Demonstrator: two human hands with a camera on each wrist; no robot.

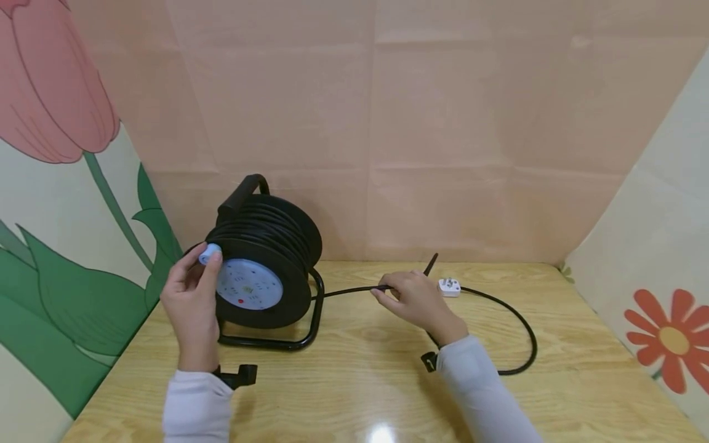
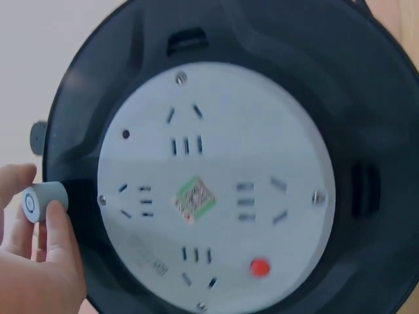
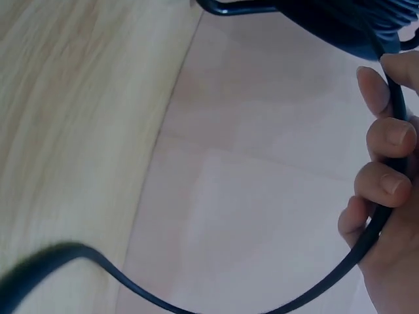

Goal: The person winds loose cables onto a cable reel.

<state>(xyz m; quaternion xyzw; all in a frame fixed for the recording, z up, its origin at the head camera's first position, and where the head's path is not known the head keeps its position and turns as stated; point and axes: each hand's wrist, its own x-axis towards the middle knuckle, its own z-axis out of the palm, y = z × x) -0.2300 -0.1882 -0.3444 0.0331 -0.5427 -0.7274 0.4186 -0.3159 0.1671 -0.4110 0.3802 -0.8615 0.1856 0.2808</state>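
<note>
A black cable reel point(image 1: 299, 246) stands on its tubular frame at the left of the table, cord wound round its drum. Its pale round socket panel point(image 2: 222, 144) carries several outlets and a red button. At the reel's rim my left hand point(image 1: 191, 295) pinches the light blue crank knob point(image 2: 46, 201) between thumb and fingers. To the right, my right hand point(image 1: 415, 298) grips the black cable point(image 3: 372, 235), fingers curled round it. From there the cable runs taut to the drum on one side and loops loosely over the table on the other.
A white plug point(image 1: 449, 287) lies prongs up on the wooden table point(image 1: 343, 381), right of my right hand. The reel's carrying handle point(image 1: 244, 194) rises at its top. A pinkish covering point(image 1: 443, 123) hangs behind the table, with flower-painted panels on both sides.
</note>
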